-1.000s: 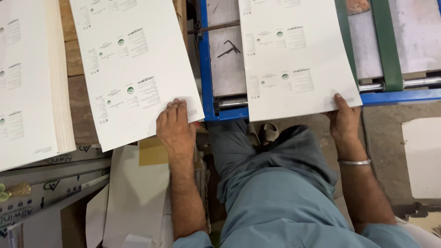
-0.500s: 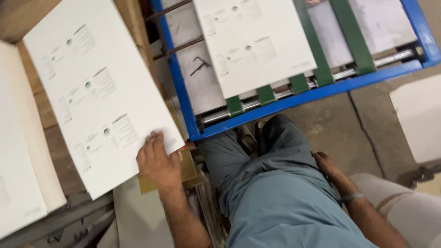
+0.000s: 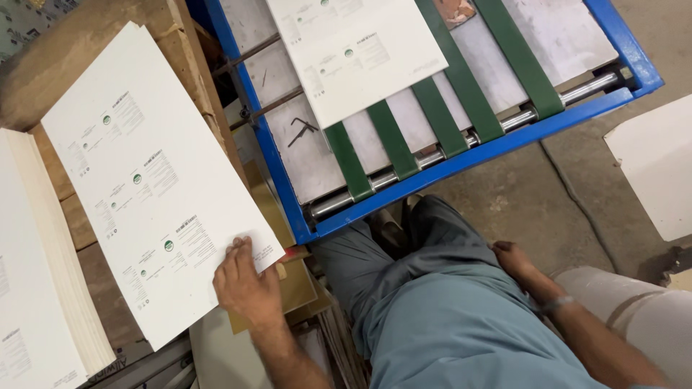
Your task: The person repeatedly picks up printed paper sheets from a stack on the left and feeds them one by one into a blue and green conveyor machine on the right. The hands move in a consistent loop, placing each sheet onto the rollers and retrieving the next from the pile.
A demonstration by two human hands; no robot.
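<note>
My left hand [image 3: 245, 284] grips the near corner of a large white printed sheet [image 3: 144, 180], which lies slanted over a wooden bench [image 3: 86, 65]. My right hand [image 3: 513, 258] rests on my blue-grey trouser leg [image 3: 447, 317] and holds nothing; a metal bangle sits on that wrist. A second printed sheet [image 3: 357, 50] lies on the green belts [image 3: 393, 140] of a blue-framed feed table [image 3: 461, 158], well beyond both hands.
A thick stack of white sheets [image 3: 36, 288] stands at the left edge. A small bent metal key [image 3: 303, 130] lies on the machine's steel plate. Brown card pieces [image 3: 292, 284] sit under my left hand. A white board [image 3: 652, 166] lies on the concrete floor at right.
My right hand let go of the right sheet and drew back to my leg. That sheet moved away along the belts. My left hand stayed on the left sheet's corner.
</note>
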